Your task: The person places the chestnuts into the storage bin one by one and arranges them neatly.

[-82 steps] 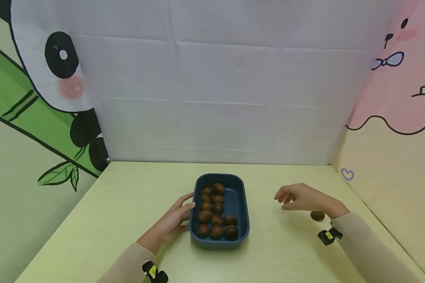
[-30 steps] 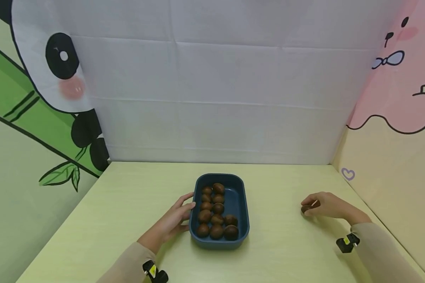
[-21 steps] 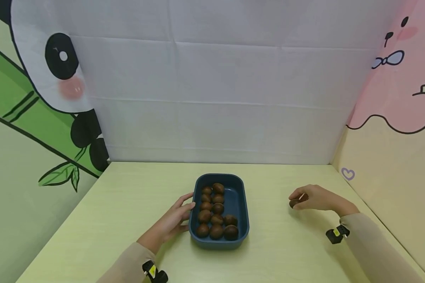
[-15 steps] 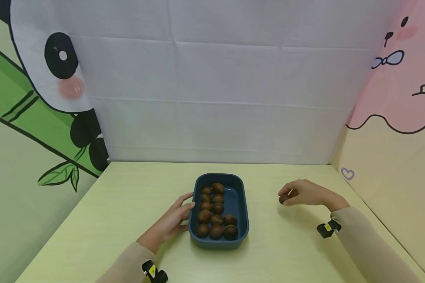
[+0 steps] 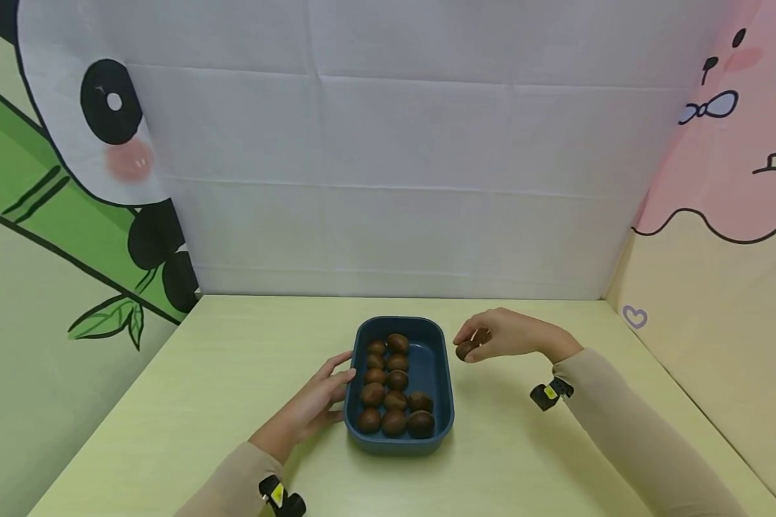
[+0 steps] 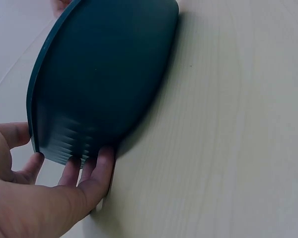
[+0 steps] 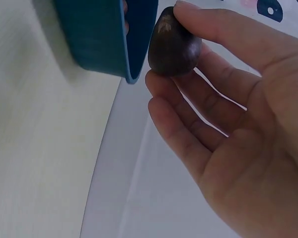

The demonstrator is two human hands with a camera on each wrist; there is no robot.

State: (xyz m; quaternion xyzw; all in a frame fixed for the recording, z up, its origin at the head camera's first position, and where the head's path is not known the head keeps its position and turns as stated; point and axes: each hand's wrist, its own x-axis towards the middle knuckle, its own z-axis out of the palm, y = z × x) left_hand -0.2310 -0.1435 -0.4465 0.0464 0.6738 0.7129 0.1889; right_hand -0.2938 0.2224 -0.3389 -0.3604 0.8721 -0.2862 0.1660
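In the head view, a dark blue rectangular box (image 5: 430, 377) stands mid-table with several brown chestnuts (image 5: 397, 380) in it, mostly along its left side and near end. My left hand (image 5: 310, 406) rests against the box's left wall, fingers spread. In the left wrist view its fingertips touch the outer wall and rim. My right hand (image 5: 507, 334) pinches one chestnut (image 7: 174, 47) between thumb and fingers, just beyond the box's right rim. The right wrist view shows this chestnut's dark glossy shell and paler patch, close to the box wall (image 7: 97, 39).
The pale yellow table (image 5: 246, 359) runs back to a white cloth (image 5: 401, 179). Painted walls with cartoon figures flank it on the left and right. A small black device (image 5: 552, 393) is strapped at the right wrist, another device (image 5: 281, 497) at the left.
My right hand picked up the chestnut from the right side of the table and has carried it left to the box's edge. My left hand and the box stay where they were.
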